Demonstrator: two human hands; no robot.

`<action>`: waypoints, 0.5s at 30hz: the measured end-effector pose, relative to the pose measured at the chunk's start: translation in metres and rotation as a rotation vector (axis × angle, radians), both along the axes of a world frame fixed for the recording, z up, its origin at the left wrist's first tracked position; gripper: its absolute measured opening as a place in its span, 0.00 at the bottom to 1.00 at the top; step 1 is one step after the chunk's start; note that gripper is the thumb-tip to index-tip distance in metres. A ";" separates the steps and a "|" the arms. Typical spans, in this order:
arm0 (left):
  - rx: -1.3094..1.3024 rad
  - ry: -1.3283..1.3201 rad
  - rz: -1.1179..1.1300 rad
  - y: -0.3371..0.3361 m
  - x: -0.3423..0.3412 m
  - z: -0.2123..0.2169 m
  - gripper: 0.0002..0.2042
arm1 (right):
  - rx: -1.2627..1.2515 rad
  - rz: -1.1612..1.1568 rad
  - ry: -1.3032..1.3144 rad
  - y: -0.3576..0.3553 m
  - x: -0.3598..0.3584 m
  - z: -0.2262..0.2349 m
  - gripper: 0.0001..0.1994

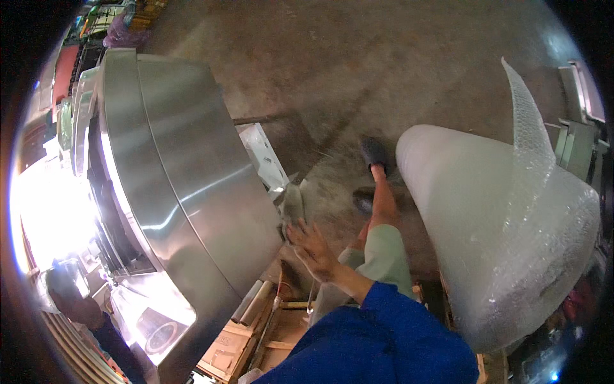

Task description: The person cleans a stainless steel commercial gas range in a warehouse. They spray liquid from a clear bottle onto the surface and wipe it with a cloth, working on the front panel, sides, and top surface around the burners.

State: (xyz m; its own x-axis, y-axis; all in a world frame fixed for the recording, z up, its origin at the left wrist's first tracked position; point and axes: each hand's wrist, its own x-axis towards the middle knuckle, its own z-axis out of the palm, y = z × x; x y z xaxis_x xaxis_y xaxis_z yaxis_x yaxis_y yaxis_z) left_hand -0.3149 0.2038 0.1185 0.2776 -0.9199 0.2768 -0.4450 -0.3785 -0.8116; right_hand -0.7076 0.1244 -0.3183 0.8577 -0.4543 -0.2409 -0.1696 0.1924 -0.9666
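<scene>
A large brushed stainless-steel cabinet (pixel 185 147) with a seam along its top stands at my left. My right hand (pixel 316 256) is at the cabinet's near right corner, fingers stretched out and apart, holding nothing. A crumpled grey-clear piece of sheeting (pixel 293 205) lies just beyond its fingertips. Whether the fingers touch the cabinet's edge is hard to tell. On the cabinet's far left side my left hand (pixel 75 299) shows as a dark shape against strong glare. Its fingers are lost in shadow, and what it touches is unclear. A white metal piece (pixel 263 155) sits beside the cabinet.
A big roll of bubble wrap (pixel 473 192) stands at my right, its loose end raised. Wooden crates (pixel 240 345) and two tubes (pixel 252 304) are low between me and the cabinet. My dark shoes (pixel 374 153) rest on the concrete floor (pixel 384 57). Bright light floods the left side.
</scene>
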 end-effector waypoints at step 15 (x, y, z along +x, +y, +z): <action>-1.024 0.668 -0.401 0.107 -0.068 -0.001 0.31 | 0.374 -0.234 -0.173 -0.052 -0.118 0.106 0.19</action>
